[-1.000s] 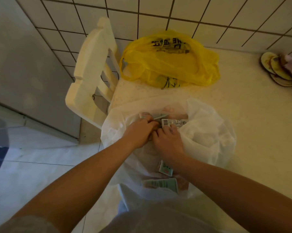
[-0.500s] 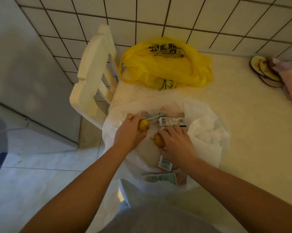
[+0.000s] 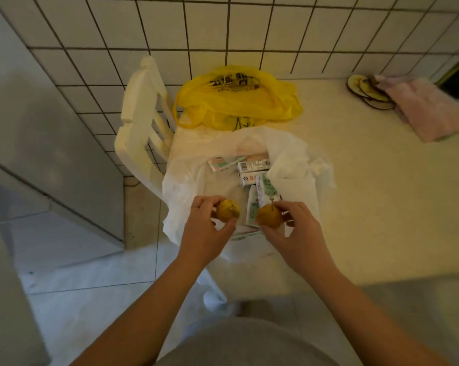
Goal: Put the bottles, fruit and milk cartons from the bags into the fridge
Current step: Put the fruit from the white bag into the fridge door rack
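My left hand (image 3: 206,228) grips a yellow-brown pear (image 3: 227,210) above the near edge of the open white plastic bag (image 3: 186,188). A second pear (image 3: 269,216), stem up, is held by my right hand (image 3: 293,228) beside the first. Inside the white bag lie several small milk cartons (image 3: 254,169) with green and white print. Behind it a yellow plastic bag (image 3: 236,99) lies slumped against the tiled wall, its contents hidden.
Both bags sit on a pale table (image 3: 368,186). A white chair (image 3: 141,128) stands at the table's left end. The grey fridge side (image 3: 46,143) is at the left. A pink cloth (image 3: 429,109) and round coasters (image 3: 365,89) lie at the table's back right.
Both hands reached into the white bag, each took a pear, and drew back toward me with the fruit lifted out. The camera has risen.
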`<action>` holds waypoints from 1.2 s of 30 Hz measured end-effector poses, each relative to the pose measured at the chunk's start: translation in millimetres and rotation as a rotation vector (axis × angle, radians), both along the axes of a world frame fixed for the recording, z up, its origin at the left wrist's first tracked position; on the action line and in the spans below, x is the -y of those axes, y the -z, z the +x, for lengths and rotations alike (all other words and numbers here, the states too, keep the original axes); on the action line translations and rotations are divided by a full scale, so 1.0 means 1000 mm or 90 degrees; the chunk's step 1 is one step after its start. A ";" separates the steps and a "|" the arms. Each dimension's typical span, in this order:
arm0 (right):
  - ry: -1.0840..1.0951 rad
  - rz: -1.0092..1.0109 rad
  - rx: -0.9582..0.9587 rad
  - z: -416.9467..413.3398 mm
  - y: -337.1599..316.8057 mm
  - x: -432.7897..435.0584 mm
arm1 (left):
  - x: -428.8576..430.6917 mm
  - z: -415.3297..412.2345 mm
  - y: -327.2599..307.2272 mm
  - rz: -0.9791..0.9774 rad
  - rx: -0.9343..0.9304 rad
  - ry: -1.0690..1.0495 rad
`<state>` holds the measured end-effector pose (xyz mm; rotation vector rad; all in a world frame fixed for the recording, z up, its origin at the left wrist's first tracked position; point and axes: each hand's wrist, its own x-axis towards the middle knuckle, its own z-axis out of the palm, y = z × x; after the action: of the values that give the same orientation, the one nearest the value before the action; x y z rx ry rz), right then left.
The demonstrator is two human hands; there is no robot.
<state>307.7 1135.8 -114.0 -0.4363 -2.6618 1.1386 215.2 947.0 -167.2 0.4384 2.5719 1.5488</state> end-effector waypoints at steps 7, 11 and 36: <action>0.115 -0.089 -0.054 0.088 0.003 0.058 | 0.045 0.082 -0.007 0.008 -0.007 0.095; 0.148 -0.143 -0.062 0.143 0.002 0.106 | 0.087 0.133 -0.012 -0.021 0.045 0.108; -0.189 -0.149 0.006 0.138 -0.001 0.426 | 0.421 0.178 -0.011 -0.071 0.106 -0.044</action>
<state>445.7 709.6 -113.2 -0.0809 -2.6737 1.5454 393.6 526.1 -156.1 0.2017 2.5520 1.3887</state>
